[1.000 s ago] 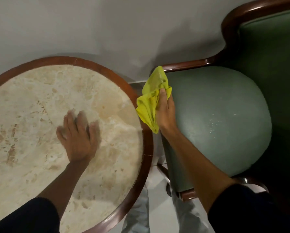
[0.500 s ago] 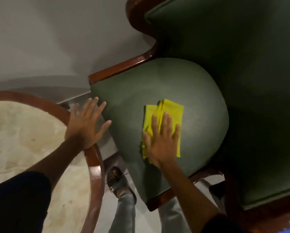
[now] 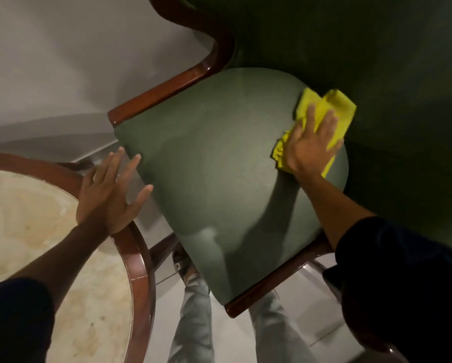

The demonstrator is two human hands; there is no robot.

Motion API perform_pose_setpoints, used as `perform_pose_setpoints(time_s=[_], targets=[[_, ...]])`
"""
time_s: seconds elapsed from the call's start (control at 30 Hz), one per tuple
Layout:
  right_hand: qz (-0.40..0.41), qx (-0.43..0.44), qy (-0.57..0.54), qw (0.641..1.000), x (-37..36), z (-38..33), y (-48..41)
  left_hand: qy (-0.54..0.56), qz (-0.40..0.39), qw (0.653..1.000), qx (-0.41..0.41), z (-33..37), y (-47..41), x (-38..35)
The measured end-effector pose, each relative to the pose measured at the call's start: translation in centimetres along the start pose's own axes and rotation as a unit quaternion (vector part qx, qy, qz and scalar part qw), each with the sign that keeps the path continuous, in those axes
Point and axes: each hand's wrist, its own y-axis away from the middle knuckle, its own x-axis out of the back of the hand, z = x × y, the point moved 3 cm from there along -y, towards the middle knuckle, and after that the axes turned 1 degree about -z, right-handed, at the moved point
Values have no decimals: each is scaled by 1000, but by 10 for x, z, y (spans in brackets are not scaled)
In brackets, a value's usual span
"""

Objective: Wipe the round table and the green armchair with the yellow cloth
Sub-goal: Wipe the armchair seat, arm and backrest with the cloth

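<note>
Right hand (image 3: 310,145) spread flat, pressing yellow cloth (image 3: 332,111) onto green armchair (image 3: 219,158)

The left hand (image 3: 107,195) is held flat and open, palm down, fingers (image 3: 133,169) spread and pointing away from the body — forearm bare, dark sleeve at the upper arm. The right hand (image 3: 311,145) is stretched further out, palm pressed down flat, fingers (image 3: 327,121) splayed, wrist straight — its arm extended from a dark sleeve.
</note>
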Motion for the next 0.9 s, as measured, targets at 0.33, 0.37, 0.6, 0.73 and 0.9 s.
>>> perform_pose_setpoints(time_s=[0.33, 0.37, 0.6, 0.73, 0.9], targets=[[0, -40, 28, 999, -26, -23, 167, 10, 61, 998, 25, 0, 5, 6], [-4, -31, 38, 999, -28, -32, 164, 14, 74, 997, 31, 0, 5, 6], [-73, 91, 3, 993, -36, -146, 67, 49, 128, 990, 41, -1, 7, 5], [-137, 348, 129, 918, -75, -243, 115, 76, 171, 981, 41, -4, 12, 5], [-118, 548, 208, 802, -79, -192, 207, 123, 184, 973, 71, -5, 15, 11]])
